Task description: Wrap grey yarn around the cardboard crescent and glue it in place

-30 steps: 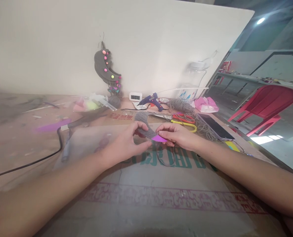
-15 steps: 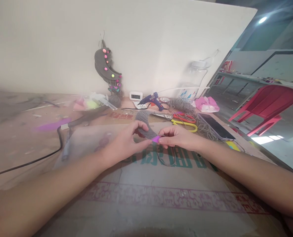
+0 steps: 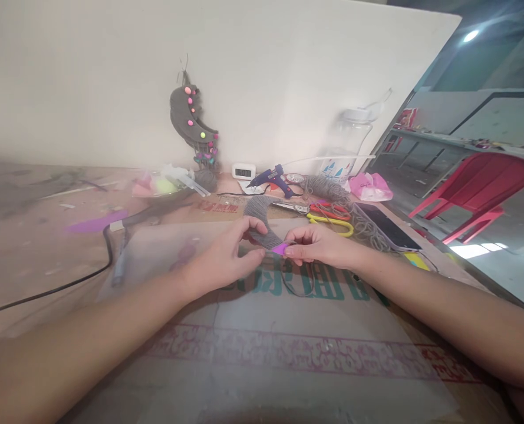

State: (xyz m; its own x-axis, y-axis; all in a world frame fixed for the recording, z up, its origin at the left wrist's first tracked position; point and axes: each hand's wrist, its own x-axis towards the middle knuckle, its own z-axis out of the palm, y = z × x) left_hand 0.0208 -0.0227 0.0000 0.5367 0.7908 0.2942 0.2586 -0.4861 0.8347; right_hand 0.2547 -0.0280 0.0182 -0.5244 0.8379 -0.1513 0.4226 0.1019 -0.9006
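Between my hands is a crescent (image 3: 258,215) wrapped in grey yarn, with a bare purple tip (image 3: 280,249) at its lower right end. My left hand (image 3: 239,250) curls around the crescent's lower left side, fingers behind and thumb in front. With thumb and fingertips my right hand (image 3: 308,244) pinches the purple tip and the grey yarn there. A loop of yarn (image 3: 300,294) hangs below the right hand over the printed sheet. Scissors (image 3: 332,224) with red and yellow handles lie just beyond the right hand.
A blue glue gun (image 3: 270,178), a small white clock (image 3: 243,171) and a yarn pile (image 3: 326,191) stand behind. A finished crescent decoration (image 3: 183,112) hangs on the white board. To the right are a phone (image 3: 388,227) and a plastic bottle (image 3: 350,138); a black cable (image 3: 106,247) runs left.
My left thumb has drawn back slightly left from the purple tip, showing more of the crescent's lower edge. The right hand's pinch looks the same.
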